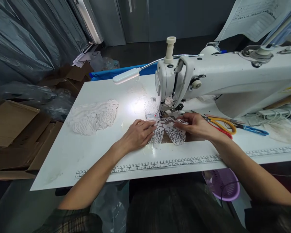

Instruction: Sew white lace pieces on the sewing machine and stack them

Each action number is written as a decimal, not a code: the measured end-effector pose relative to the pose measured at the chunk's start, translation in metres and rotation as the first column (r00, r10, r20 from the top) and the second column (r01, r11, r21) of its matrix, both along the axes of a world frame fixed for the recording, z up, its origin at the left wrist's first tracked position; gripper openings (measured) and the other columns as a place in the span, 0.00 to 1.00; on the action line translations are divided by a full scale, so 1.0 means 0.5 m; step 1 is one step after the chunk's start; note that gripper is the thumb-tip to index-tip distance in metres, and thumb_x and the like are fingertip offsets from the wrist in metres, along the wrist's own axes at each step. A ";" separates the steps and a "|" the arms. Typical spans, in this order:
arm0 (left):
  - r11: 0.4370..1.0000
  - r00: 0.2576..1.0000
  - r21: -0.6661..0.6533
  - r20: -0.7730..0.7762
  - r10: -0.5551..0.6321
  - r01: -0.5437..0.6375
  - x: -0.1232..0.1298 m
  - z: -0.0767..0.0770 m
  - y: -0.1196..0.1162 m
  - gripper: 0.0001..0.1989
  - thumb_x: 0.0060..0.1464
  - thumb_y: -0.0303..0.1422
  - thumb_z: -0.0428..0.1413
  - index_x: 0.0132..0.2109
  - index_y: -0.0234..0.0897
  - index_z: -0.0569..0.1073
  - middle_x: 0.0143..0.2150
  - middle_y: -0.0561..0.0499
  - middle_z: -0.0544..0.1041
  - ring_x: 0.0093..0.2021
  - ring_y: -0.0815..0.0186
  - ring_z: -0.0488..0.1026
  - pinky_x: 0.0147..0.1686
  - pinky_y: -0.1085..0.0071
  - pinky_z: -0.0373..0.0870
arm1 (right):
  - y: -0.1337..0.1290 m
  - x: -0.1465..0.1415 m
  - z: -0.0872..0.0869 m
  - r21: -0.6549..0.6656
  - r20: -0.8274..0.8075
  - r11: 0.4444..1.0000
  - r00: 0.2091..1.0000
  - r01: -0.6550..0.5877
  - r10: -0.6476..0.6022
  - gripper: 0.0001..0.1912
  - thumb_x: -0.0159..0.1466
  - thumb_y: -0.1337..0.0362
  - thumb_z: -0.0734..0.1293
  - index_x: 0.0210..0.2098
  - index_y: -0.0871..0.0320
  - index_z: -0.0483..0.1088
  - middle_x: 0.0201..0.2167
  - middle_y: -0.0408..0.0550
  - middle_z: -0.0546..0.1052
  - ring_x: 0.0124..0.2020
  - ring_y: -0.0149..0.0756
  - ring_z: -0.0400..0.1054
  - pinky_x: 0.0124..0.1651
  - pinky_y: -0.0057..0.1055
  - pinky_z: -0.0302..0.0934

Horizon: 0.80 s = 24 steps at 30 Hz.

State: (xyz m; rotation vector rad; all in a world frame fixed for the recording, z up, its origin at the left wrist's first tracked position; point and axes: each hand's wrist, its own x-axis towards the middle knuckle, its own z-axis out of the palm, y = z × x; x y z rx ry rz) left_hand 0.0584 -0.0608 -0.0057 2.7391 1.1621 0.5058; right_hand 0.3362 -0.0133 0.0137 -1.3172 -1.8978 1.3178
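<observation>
White lace trim (174,132) lies at the needle of a white sewing machine (165,81), its scalloped edge hanging toward me. My left hand (142,133) rests on the trim's left side, fingers stretched out and lying flat. At the right end, my right hand (195,125) pinches the trim's upper edge between thumb and fingers, close beside the presser foot. The needle tip is partly hidden by the machine head. A gathered pile of white lace (94,116) sits on the table to the left.
Scissors with yellow handles (224,125) and blue-handled snips (254,130) lie right of my right hand. A lamp (126,76) lights the white table (63,158), which has a printed ruler (145,166). Cardboard boxes (14,123) stand left; a purple basket (226,184) is below.
</observation>
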 end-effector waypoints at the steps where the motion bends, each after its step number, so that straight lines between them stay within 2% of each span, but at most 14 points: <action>1: 1.000 1.000 0.005 0.001 0.008 -0.008 -0.001 0.000 0.001 0.16 0.70 0.33 0.46 0.59 0.39 0.71 0.63 0.41 0.73 0.62 0.54 0.71 0.58 0.52 0.65 | -0.003 -0.012 0.001 -0.092 -0.096 0.996 0.995 -0.005 -0.003 0.16 0.58 0.50 0.72 0.38 0.55 0.75 0.32 0.45 0.79 0.31 0.37 0.72 0.32 0.33 0.65; 3: 1.000 1.000 0.001 0.013 -0.005 0.005 -0.002 0.001 0.001 0.17 0.70 0.34 0.47 0.60 0.39 0.70 0.64 0.40 0.72 0.62 0.53 0.70 0.59 0.51 0.64 | -0.007 -0.039 0.003 -0.239 -0.234 0.971 0.970 0.004 -0.061 0.16 0.56 0.51 0.75 0.36 0.54 0.74 0.33 0.45 0.79 0.32 0.36 0.72 0.33 0.32 0.67; 5: 0.999 0.999 -0.010 0.021 -0.039 0.040 -0.001 0.001 -0.002 0.18 0.68 0.38 0.51 0.61 0.38 0.70 0.63 0.40 0.72 0.61 0.52 0.71 0.59 0.50 0.65 | -0.008 -0.063 0.003 -0.329 -0.317 0.944 0.939 0.022 -0.133 0.17 0.52 0.54 0.78 0.34 0.55 0.73 0.32 0.45 0.78 0.32 0.35 0.71 0.33 0.32 0.68; 8: 0.998 0.997 -0.019 0.037 -0.066 0.067 0.004 0.004 -0.008 0.19 0.66 0.42 0.54 0.58 0.37 0.72 0.62 0.38 0.73 0.59 0.49 0.71 0.57 0.47 0.67 | -0.006 -0.086 0.002 -0.441 -0.374 0.897 0.904 0.022 -0.206 0.20 0.49 0.55 0.81 0.33 0.55 0.71 0.27 0.42 0.74 0.27 0.31 0.68 0.28 0.30 0.66; 10: 0.998 0.993 -0.056 0.116 -0.008 0.015 0.005 0.010 -0.012 0.20 0.65 0.45 0.54 0.56 0.36 0.73 0.60 0.36 0.73 0.57 0.49 0.72 0.54 0.48 0.69 | -0.006 -0.098 0.005 -0.482 -0.374 0.876 0.897 0.031 -0.237 0.22 0.48 0.56 0.81 0.33 0.56 0.69 0.25 0.39 0.71 0.23 0.28 0.64 0.23 0.27 0.62; 12: 0.979 0.961 -0.198 0.256 0.104 -0.053 0.005 0.020 -0.015 0.24 0.62 0.50 0.55 0.55 0.36 0.71 0.54 0.38 0.75 0.50 0.52 0.75 0.47 0.53 0.73 | -0.009 -0.112 0.011 -0.488 -0.355 0.872 0.905 0.036 -0.236 0.22 0.47 0.57 0.82 0.33 0.56 0.69 0.24 0.38 0.70 0.21 0.25 0.62 0.19 0.24 0.58; 13: 0.950 0.928 -0.305 0.329 0.173 -0.069 0.005 0.026 -0.017 0.28 0.60 0.54 0.56 0.56 0.36 0.70 0.50 0.40 0.76 0.45 0.56 0.76 0.42 0.57 0.75 | -0.011 -0.121 0.015 -0.484 -0.346 0.875 0.912 0.025 -0.218 0.22 0.48 0.58 0.82 0.33 0.57 0.69 0.24 0.38 0.70 0.20 0.24 0.61 0.19 0.23 0.57; 16: 0.808 0.818 -0.581 0.414 0.398 -0.099 0.007 0.040 -0.023 0.38 0.53 0.58 0.60 0.59 0.35 0.65 0.43 0.45 0.75 0.34 0.63 0.74 0.32 0.66 0.72 | -0.017 -0.140 0.019 -0.462 -0.375 0.882 0.922 -0.095 -0.096 0.19 0.55 0.55 0.79 0.34 0.58 0.69 0.26 0.41 0.73 0.22 0.25 0.65 0.22 0.23 0.62; 18: 0.729 0.775 -0.652 0.346 0.529 -0.207 0.013 0.046 -0.028 0.38 0.51 0.55 0.62 0.60 0.35 0.64 0.38 0.49 0.75 0.32 0.65 0.73 0.31 0.68 0.70 | -0.017 -0.139 0.014 -0.379 -0.378 0.908 0.925 -0.176 0.021 0.16 0.61 0.53 0.74 0.37 0.58 0.71 0.31 0.46 0.77 0.27 0.28 0.70 0.27 0.26 0.67; 19: 0.700 0.761 -0.663 0.302 0.574 -0.264 0.016 0.048 -0.031 0.36 0.52 0.52 0.63 0.59 0.34 0.64 0.36 0.51 0.74 0.31 0.65 0.72 0.30 0.69 0.69 | -0.017 -0.131 0.009 -0.290 -0.336 0.939 0.938 -0.185 0.081 0.14 0.64 0.53 0.71 0.39 0.58 0.73 0.33 0.48 0.78 0.29 0.30 0.72 0.30 0.27 0.69; 21: 0.666 0.748 -0.670 0.247 0.615 -0.326 0.024 0.049 -0.039 0.28 0.56 0.44 0.61 0.58 0.34 0.65 0.32 0.53 0.73 0.29 0.67 0.71 0.30 0.69 0.68 | -0.015 -0.107 -0.005 -0.015 -0.134 0.991 0.982 -0.133 0.130 0.12 0.67 0.56 0.67 0.42 0.58 0.74 0.33 0.48 0.79 0.32 0.34 0.73 0.35 0.32 0.69; 22: 0.661 0.748 -0.674 0.242 0.618 -0.329 0.028 0.050 -0.042 0.25 0.58 0.40 0.59 0.58 0.33 0.65 0.32 0.53 0.74 0.27 0.68 0.71 0.29 0.69 0.68 | -0.015 -0.092 -0.012 0.146 -0.007 0.983 0.994 -0.107 0.109 0.11 0.67 0.58 0.66 0.42 0.58 0.75 0.32 0.48 0.79 0.32 0.35 0.72 0.36 0.33 0.69; 24: 0.656 0.736 -0.684 0.257 0.627 -0.319 0.035 0.049 -0.047 0.23 0.59 0.35 0.57 0.59 0.33 0.65 0.33 0.52 0.74 0.26 0.69 0.71 0.28 0.70 0.69 | -0.019 -0.066 -0.027 0.397 0.164 0.909 0.984 -0.131 0.070 0.12 0.68 0.61 0.64 0.44 0.58 0.76 0.34 0.49 0.79 0.33 0.37 0.72 0.40 0.37 0.68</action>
